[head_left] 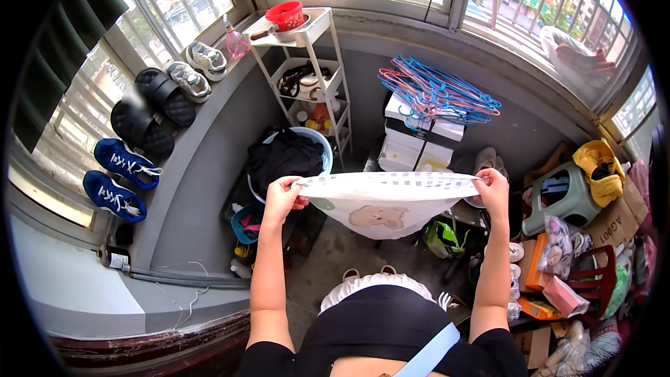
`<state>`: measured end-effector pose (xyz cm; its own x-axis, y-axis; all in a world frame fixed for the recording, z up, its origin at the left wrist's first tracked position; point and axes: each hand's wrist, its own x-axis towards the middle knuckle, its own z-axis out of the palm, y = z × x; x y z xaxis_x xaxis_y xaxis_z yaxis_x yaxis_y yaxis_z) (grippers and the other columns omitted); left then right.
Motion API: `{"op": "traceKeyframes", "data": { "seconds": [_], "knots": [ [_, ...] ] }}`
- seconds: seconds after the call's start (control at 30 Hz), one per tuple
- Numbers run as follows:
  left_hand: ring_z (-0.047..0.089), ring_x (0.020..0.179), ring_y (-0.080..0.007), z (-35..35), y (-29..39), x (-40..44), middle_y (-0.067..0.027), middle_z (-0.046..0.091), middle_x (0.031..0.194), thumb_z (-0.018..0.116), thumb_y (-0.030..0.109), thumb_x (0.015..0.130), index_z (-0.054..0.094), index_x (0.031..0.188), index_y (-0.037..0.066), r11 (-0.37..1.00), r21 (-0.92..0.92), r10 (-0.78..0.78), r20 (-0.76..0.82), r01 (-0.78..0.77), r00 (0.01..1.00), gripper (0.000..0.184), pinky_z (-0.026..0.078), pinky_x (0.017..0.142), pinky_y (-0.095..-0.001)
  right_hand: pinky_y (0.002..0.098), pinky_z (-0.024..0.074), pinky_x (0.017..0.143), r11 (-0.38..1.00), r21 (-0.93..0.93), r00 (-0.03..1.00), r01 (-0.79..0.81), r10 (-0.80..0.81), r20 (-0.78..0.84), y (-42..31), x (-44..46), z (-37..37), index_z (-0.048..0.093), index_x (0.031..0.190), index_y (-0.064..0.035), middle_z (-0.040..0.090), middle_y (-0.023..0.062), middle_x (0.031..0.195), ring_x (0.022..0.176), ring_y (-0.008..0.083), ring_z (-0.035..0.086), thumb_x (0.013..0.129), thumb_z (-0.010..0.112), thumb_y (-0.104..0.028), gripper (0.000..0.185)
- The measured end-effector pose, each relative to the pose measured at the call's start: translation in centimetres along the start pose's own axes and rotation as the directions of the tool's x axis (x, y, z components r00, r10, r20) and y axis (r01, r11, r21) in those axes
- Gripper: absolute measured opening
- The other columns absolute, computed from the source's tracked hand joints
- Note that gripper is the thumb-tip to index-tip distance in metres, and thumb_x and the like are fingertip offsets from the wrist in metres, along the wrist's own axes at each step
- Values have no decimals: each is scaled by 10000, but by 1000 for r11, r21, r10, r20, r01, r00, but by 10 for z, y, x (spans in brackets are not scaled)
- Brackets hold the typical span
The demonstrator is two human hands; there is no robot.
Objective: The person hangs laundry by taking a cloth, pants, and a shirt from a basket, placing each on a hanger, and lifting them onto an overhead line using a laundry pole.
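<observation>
A white cloth [380, 202] with a grey checked edge and a brown bear print hangs stretched out in front of me. At its left corner, my left hand [285, 197] is closed in a pinch on the fabric. The opposite corner is pinched by my right hand [493, 188]. Between the two hands the top edge runs nearly straight, and the lower part sags. Behind my left hand stands a blue basin [325, 153] with dark clothes [285, 159] in it. Blue and pink hangers [436, 94] lie piled on white boxes [419, 143] beyond the cloth.
A white shelf rack [317, 49] holds a red bowl [285, 14]. Shoes and slippers [143, 128] line the left ledge. At the right are a green-grey stool [537, 213], a yellow cloth [599, 171], cartons, bags and a red chair [601, 279]. Barred windows surround the space.
</observation>
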<state>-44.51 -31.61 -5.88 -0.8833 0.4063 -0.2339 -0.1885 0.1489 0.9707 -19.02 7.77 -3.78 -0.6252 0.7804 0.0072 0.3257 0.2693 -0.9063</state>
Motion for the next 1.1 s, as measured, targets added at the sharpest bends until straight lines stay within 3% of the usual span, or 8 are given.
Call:
{"op": "traceKeyframes", "data": {
  "seconds": [0.07, 0.17, 0.33, 0.43, 0.7, 0.83, 1.0, 1.1],
  "knots": [
    [589, 480, -95, 0, 6, -4, -24, 592, 602, 508, 37, 849, 655, 1030, -12, 990, 138, 24, 0, -24, 1000, 238, 476, 427, -202, 235, 472, 465, 967, -240, 995, 86, -96, -30, -10, -5, -3, 647, 856, 15, 564, 15, 615, 532, 75, 570, 699, 702, -28, 171],
    [585, 474, -96, -7, 9, -5, -35, 608, 614, 502, 23, 837, 656, 1033, -15, 992, 98, 82, 9, -82, 997, 252, 469, 421, -201, 235, 480, 467, 978, -186, 994, 98, -86, 71, -10, -8, -11, 647, 872, 7, 567, 6, 638, 555, 71, 575, 703, 704, -24, 180],
    [664, 563, -166, -6, 11, -6, -106, 679, 753, 469, 55, 855, 635, 988, 1, 972, -234, -13, -81, -6, 997, 219, 523, 469, -229, 218, 508, 592, 957, 230, 940, -176, 94, 327, -8, -10, -22, 660, 901, 14, 628, 3, 773, 615, 54, 544, 728, 658, 7, 173],
    [651, 542, -157, -8, 13, -12, -98, 673, 732, 475, 55, 861, 632, 996, 2, 997, -76, -28, -26, 26, 999, 214, 519, 462, -229, 213, 500, 587, 958, 251, 905, -139, 20, 426, 3, -10, -23, 661, 931, 14, 637, 4, 785, 618, 56, 552, 756, 622, -8, 181],
    [588, 464, -113, -9, 4, -22, -54, 617, 627, 462, 61, 882, 641, 997, 3, 990, 141, -36, 96, 22, 995, 221, 481, 417, -211, 215, 499, 521, 978, 195, 980, -70, 31, 196, 6, -14, -8, 663, 942, 14, 639, 43, 768, 566, 69, 558, 842, 437, 27, 248],
    [671, 648, -173, -3, 7, -22, -94, 656, 777, 453, 80, 893, 593, 998, 0, 957, -289, -24, -8, 21, 1000, 192, 547, 570, -253, 198, 485, 678, 935, 355, 978, -4, -71, 197, 4, -14, -5, 654, 923, 21, 623, 31, 784, 699, 65, 566, 859, 413, 34, 249],
    [644, 949, -173, -4, 3, -21, -87, 632, 1037, 569, -66, 796, 537, 1053, -14, 953, -258, 185, 79, -159, 980, 265, 534, 784, -279, 221, 486, 752, 927, 195, 923, 320, -351, 155, -29, -34, 1, 651, 961, 29, 576, 12, 857, 712, 120, 575, 690, 662, 112, 284],
    [657, 887, -158, 1, 0, -18, -86, 645, 979, 581, -63, 796, 542, 1034, -24, 963, -57, 262, 2, -262, 965, 244, 539, 753, -273, 237, 491, 704, 912, -110, 910, 396, -373, 183, -41, -38, -4, 669, 938, 4, 584, 48, 837, 692, 141, 576, 702, 668, 78, 248]
  ]
}}
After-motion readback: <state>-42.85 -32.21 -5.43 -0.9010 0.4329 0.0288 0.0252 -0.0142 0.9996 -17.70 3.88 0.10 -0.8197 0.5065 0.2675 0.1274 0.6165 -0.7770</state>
